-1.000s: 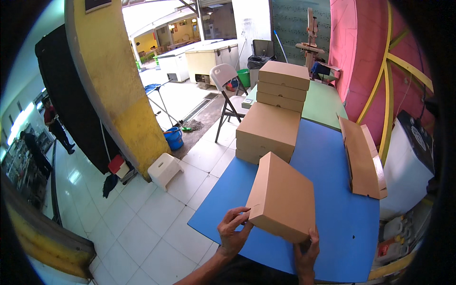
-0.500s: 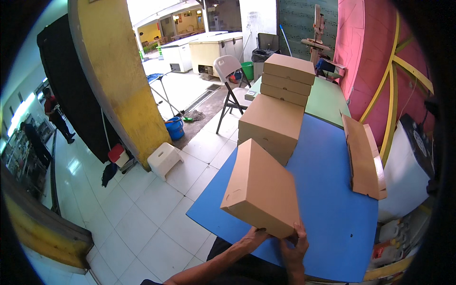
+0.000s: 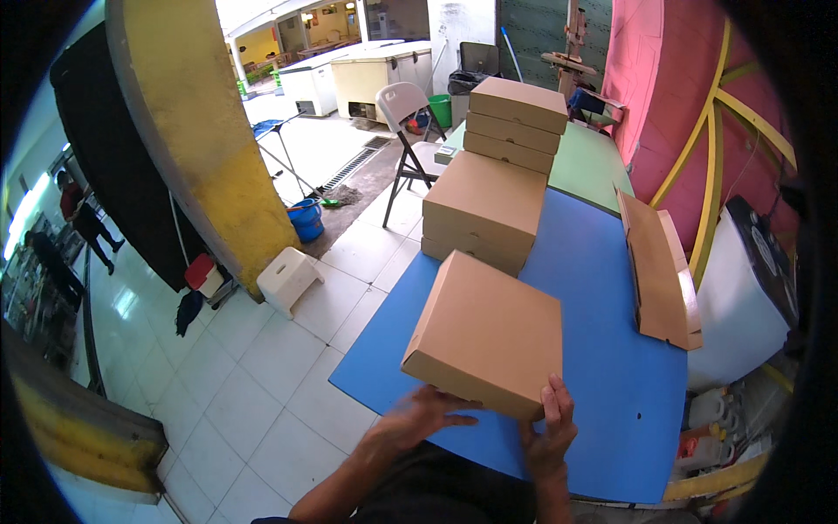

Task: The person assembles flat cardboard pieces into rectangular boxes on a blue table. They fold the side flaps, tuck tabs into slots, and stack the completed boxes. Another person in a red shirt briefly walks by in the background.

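Note:
A closed brown cardboard box [image 3: 491,332] is tilted over the near part of a blue tabletop [image 3: 585,384]. My right hand [image 3: 550,432] grips its near right corner, fingers up along the side and the thumb tucked lower. Just below the box's near left edge is my left hand [image 3: 425,419], slightly blurred, with fingers stretched out and apart. Whether those fingertips touch the box underneath, I cannot tell. Beyond it stand larger brown boxes [image 3: 484,196], stacked, and several flatter boxes [image 3: 515,122] are piled behind them.
An unfolded cardboard piece [image 3: 655,271] lies along the table's right edge. A green tabletop [image 3: 594,166] adjoins the blue one at the back. Left of the table are a white stool [image 3: 288,278], a folding chair [image 3: 406,131], a blue bucket [image 3: 305,220] and a yellow pillar [image 3: 196,113].
The box has turned and tipped so its broad top faces me more. My left hand has come away from its near edge and moved left, fingers opening. My right hand keeps its corner.

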Demonstrator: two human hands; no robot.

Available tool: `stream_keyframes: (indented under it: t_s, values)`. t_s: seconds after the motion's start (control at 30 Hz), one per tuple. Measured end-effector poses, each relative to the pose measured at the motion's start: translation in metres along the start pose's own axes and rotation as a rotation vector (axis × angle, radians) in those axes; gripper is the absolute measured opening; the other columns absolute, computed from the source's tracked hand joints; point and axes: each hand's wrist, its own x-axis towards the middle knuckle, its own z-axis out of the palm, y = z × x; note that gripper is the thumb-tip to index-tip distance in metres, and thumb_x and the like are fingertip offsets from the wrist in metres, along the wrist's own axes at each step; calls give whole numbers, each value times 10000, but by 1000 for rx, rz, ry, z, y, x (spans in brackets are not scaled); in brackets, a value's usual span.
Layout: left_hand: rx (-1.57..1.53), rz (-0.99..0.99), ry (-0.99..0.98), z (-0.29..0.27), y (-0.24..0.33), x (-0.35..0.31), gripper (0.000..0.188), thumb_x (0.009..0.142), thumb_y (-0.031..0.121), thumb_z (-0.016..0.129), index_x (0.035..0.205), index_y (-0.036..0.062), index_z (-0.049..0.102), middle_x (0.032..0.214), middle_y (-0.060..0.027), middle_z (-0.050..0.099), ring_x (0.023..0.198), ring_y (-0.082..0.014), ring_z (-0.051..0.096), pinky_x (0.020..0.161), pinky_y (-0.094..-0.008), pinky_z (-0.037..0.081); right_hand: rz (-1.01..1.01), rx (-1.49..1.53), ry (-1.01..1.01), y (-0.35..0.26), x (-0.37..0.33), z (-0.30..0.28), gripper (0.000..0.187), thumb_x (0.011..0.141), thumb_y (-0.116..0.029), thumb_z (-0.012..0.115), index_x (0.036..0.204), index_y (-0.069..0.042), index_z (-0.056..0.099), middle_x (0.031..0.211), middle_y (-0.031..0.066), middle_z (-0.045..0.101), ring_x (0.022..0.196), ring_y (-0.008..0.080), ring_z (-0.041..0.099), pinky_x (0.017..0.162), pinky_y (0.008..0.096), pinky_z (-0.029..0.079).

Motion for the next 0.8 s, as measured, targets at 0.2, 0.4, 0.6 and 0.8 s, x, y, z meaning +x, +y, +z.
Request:
stream_keyframes:
  t_s: [0.2, 0.4, 0.6, 0.8]
  values:
    - [-185, 9, 439, -19, 23, -15, 798, 918, 377, 684, 1520, 49, 276, 1361, -279, 499, 1207, -386, 578, 920, -536, 549, -165, -95, -57, 16, -10, -7, 437, 863, -112, 735, 1264, -174, 574, 1257, 188, 607, 981, 351, 699, 699, 403, 619]
    - [166, 160, 601, -9, 22, -13, 826, 886, 356, 698, 1510, 19, 276, 1183, -233, 620, 1061, -310, 654, 837, -460, 589, -314, -104, -61, 13, -3, -17, 449, 822, -80, 760, 1231, -191, 611, 1243, 167, 619, 858, 280, 714, 618, 352, 608]
    - [100, 426, 435, -16, 26, -28, 872, 935, 316, 645, 1563, 36, 110, 1121, -185, 677, 964, -255, 689, 770, -396, 589, -461, -179, 215, 26, 64, -31, 411, 808, -71, 791, 1171, -97, 600, 1278, 186, 585, 928, 315, 688, 697, 328, 607]
    - [1201, 443, 825, -47, -8, 3, 340, 862, 234, 778, 1128, 45, 684, 798, -68, 710, 643, -178, 667, 626, -323, 540, -354, -127, 284, 54, 189, 26, 580, 786, -15, 779, 1321, -108, 575, 1332, 152, 562, 1046, 318, 669, 792, 386, 607]
